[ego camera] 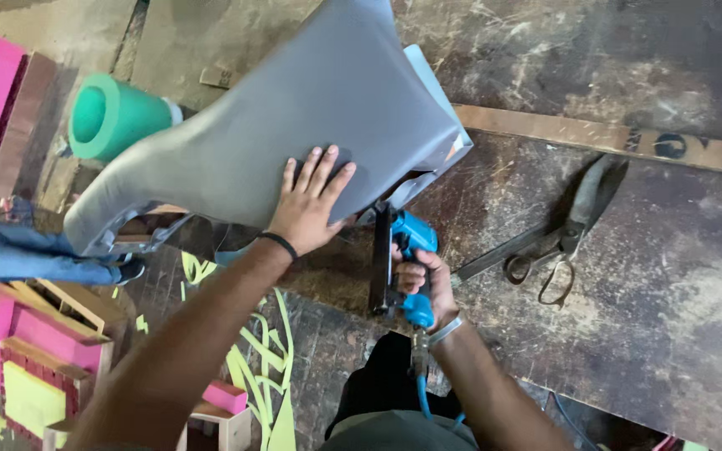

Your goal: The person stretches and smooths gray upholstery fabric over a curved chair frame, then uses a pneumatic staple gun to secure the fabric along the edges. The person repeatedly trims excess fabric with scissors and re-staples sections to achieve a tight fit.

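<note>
- The scuffed dark wooden surface (628,276) carries the work; the grey fabric-covered curved seat panel (294,125) lies over its near-left edge, and it seems best kept flat there.
- The left hand (309,205) presses on the grey cover, fingers released and spread; firm, even pressure would probably keep the fabric taut.
- The right hand (424,280) has its fingers clenched around the blue pneumatic staple gun (403,267), whose nose sits at the panel's lower edge; squaring it likely matters.
- Large steel shears (557,238) lie well apart to the right.
</note>
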### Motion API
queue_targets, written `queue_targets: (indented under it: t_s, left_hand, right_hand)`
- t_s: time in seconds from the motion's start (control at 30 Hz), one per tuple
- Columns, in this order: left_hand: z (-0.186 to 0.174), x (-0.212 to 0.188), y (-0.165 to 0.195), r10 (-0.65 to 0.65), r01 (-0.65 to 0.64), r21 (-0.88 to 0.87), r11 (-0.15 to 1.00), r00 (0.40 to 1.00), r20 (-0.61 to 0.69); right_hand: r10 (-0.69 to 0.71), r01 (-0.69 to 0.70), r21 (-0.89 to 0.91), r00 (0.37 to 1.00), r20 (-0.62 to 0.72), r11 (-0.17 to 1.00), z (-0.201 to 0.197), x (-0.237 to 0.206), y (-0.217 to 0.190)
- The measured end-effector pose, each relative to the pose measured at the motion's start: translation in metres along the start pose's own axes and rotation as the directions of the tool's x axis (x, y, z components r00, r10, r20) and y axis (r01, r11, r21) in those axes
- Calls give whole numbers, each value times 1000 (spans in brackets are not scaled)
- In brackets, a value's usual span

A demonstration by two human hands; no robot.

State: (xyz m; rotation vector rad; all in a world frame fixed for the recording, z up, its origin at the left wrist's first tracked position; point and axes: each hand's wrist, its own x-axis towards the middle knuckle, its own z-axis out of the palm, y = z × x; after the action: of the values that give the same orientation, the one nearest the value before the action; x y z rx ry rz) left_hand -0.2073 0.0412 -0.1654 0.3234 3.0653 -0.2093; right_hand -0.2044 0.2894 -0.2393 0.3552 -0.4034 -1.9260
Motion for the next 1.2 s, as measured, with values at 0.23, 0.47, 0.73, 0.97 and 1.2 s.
queue_targets:
  t_s: [0.23,0.47,0.73,0.97,1.2]
  left_hand:
    - [12,-8,9,-58,60,34,998,997,-52]
    - [-13,-2,-10,3,9,-41,999,958,288]
    - [-10,-2,-33,107,-104,-28,994,971,214]
    - [0,-6,-29,105,-104,-15,994,983,151]
    - [-6,-2,-22,131,-131,-15,991,978,164]
  right_hand:
    - [83,-83,39,997,3,996,-20,32,20]
    - [93,-93,-21,995,26,995,-25,38,20]
    - [-220,-29,-604,917,-333,796,-5,21,18]
    - [-281,-9,-671,904,-322,742,-26,32,33]
    - [-358,40,-691,876,-323,722,-39,28,35]
